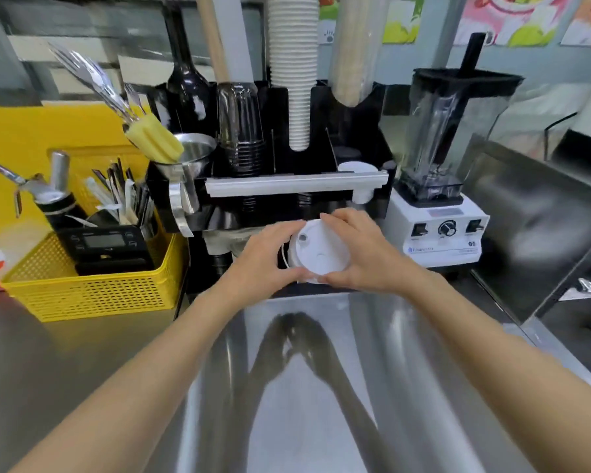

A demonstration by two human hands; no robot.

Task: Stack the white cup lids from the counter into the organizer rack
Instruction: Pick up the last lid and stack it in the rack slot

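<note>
- Both hands on the white cup lids (pixel 316 252): left hand (pixel 265 256) cupped on the near-left edge, right hand (pixel 362 250) wrapped over the far-right edge. My grip on each side is closed on the lids, thumbs under the near rim.
- Lids are held off the bench (pixel 304 387), tilted, just in front of the lower front opening of the black organizer rack (pixel 359 145). Looks like a short stack; a thin white rim shows loose at the left. Exact count: can't tell.
- Risk: squeeze is only edge-on from two sides, so lower lids could slip out or fan apart as I push in.
- Risk: tilt could catch the rack's front lip and jam or shed lids.
- Risk: white bar (pixel 296 182) across the rack sits just above; knuckles could clip it.
- Surface: stainless steel, glossy, reflecting my arms; slick, so a dropped lid would likely skid.
- Room: tight drinks station. Yellow basket (pixel 93 295) left, blender (pixel 447 158) right, cup stacks upright in the rack.
</note>
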